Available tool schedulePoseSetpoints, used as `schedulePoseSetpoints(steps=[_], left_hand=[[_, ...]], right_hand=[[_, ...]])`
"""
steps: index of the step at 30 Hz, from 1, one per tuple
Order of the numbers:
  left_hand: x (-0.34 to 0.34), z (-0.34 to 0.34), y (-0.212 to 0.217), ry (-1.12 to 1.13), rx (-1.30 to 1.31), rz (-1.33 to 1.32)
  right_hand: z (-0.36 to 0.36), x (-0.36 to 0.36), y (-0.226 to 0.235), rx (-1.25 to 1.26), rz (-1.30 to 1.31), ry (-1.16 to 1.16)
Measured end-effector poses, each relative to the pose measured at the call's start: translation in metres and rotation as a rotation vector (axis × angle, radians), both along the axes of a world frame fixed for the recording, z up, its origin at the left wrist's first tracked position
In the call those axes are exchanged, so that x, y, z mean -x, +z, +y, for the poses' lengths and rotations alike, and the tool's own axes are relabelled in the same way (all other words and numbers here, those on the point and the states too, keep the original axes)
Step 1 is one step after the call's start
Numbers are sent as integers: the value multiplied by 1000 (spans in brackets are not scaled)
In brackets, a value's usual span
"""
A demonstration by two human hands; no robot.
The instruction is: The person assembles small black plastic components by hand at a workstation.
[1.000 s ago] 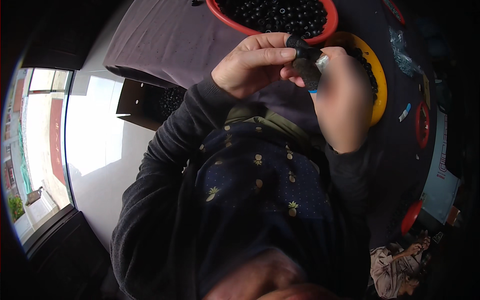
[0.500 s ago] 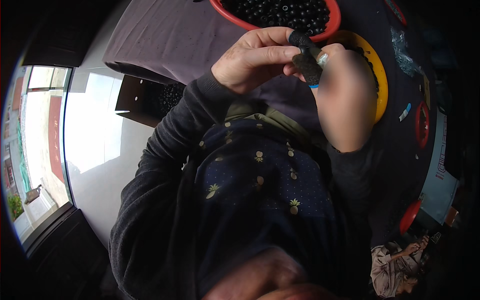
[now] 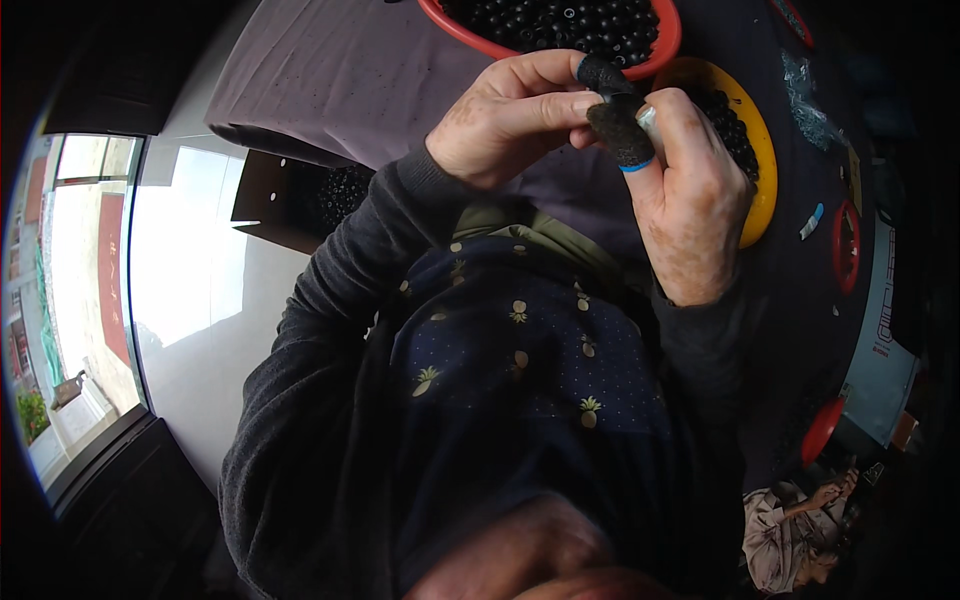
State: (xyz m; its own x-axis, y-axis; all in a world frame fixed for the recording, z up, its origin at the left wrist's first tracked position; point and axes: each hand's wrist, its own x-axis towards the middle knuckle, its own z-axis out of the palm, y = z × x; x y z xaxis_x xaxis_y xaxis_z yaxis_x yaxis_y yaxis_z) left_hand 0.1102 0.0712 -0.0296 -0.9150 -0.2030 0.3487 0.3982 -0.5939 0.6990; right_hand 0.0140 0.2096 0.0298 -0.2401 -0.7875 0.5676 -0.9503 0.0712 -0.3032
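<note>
My left hand (image 3: 505,120) and my right hand (image 3: 698,195) meet fingertip to fingertip in front of the bowls. A black finger cot (image 3: 602,76) covers the left index finger. Another black finger cot (image 3: 624,136), blue at its edge, covers the right thumb. Both hands are closed in a pinch; whatever lies between the fingertips is small, dark and mostly hidden. A small whitish piece (image 3: 648,121) shows beside the right index finger; I cannot tell what it is. Just beyond the hands stands a red bowl (image 3: 671,50) full of small round black parts (image 3: 560,28).
A yellow bowl (image 3: 765,165) with similar black parts sits behind my right hand. The table has a dark purple cloth (image 3: 330,70). An open cardboard box (image 3: 265,205) with black pieces stands lower left. Small red dishes (image 3: 846,248) lie farther right; another person (image 3: 790,535) sits lower right.
The hands stay together in nearly the same place. My right thumb has turned slightly at the fingertips, and the right hand, blurred before, now shows clearly.
</note>
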Motion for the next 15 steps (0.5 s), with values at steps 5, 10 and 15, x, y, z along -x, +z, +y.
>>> schedulePoseSetpoints(steps=[5, 10, 15], left_hand=[[0, -3, -3, -22, -6, 6], [-1, -4, -4, -9, 8, -12], [-2, -3, -1, 13, 6, -44]], right_hand=[[2, -2, -2, -8, 5, 34], [5, 0, -1, 1, 1, 35], [5, -5, 7, 12, -21, -6]])
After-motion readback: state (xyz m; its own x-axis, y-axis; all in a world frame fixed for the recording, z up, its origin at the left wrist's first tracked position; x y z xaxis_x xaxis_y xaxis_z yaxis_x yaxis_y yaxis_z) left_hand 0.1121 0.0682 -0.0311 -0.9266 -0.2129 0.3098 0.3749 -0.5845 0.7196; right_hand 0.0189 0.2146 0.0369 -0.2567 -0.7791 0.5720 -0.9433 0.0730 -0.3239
